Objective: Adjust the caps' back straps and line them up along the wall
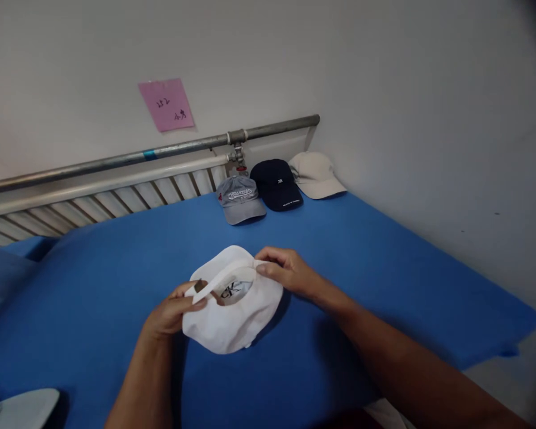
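Observation:
Above the blue-covered surface (138,268) I hold a white baseball cap (232,330) between both hands, its back opening and strap turned toward me. Through the opening, dark "CK" lettering shows on the inside. My left hand (172,310) pinches the left edge of the cap beside the strap's metal buckle (200,285). My right hand (288,271) grips the cap's upper right edge, thumb on the near side. The brim points away from me. Beyond the hands, a grey cap (241,199), a navy cap (277,185) and a beige cap (317,174) sit in a row.
Part of a pale cap (27,410) shows at the lower left edge. A metal pipe (183,148) and a white radiator (147,193) run along the back wall, with a pink paper note (167,105) above. A bare wall (429,149) borders the right side.

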The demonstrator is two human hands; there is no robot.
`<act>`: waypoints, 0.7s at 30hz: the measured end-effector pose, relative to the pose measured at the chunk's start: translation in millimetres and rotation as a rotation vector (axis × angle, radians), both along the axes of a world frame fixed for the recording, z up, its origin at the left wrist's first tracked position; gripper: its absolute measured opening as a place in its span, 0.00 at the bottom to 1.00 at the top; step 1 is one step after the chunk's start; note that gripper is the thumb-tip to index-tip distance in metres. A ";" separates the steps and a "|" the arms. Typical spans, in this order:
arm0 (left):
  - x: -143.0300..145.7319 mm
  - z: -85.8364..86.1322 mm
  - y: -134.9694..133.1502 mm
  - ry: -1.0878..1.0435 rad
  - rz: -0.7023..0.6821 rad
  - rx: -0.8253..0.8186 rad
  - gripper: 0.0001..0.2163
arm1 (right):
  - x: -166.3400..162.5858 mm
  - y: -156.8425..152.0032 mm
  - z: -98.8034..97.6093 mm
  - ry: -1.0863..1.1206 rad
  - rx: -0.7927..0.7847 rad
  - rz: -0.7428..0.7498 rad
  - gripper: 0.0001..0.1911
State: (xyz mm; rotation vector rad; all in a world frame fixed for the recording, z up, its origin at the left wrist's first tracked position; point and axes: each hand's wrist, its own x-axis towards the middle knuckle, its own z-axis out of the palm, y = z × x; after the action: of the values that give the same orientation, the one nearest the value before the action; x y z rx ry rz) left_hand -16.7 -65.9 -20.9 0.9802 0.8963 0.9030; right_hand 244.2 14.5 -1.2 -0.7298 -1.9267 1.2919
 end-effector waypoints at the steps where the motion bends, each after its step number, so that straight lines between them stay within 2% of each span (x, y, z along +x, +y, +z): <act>1: 4.5 2.3 0.2 0.048 -0.024 0.020 0.12 | -0.6 -2.6 4.2 0.000 0.085 -0.045 0.08; 3: 13.1 6.1 0.5 0.133 -0.066 0.044 0.11 | -2.5 -12.0 17.4 -0.001 0.288 -0.115 0.09; 5: 18.3 7.8 0.2 0.144 -0.055 0.035 0.10 | -5.6 -25.0 34.7 -0.052 0.460 -0.099 0.09; 7: 19.2 7.6 -0.7 0.116 -0.045 0.018 0.10 | -10.1 -37.4 52.4 -0.223 0.562 0.008 0.11; 9: 17.7 6.8 -1.7 0.099 -0.066 0.022 0.09 | -15.6 -45.5 66.7 -0.419 0.555 0.164 0.11; 12: 16.3 6.8 -2.1 0.081 -0.089 0.037 0.09 | -23.2 -47.8 76.8 -0.572 0.418 0.359 0.10; 16: 17.5 7.3 -1.6 0.005 -0.029 0.032 0.09 | -26.9 -38.8 68.0 -0.420 0.119 0.489 0.06; 18: 17.8 6.6 -2.1 -0.030 0.009 0.023 0.09 | -26.1 -31.7 57.0 -0.262 -0.118 0.476 0.04; 21: 17.6 4.5 -3.8 -0.058 0.064 0.004 0.09 | -24.5 -19.7 37.9 -0.004 -0.388 0.297 0.04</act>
State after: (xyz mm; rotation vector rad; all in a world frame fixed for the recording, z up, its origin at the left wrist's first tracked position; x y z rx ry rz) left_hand 0.8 -69.7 -16.5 0.9287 0.8805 0.9833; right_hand 219.7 -5.2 36.7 -0.6442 -1.8568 1.8835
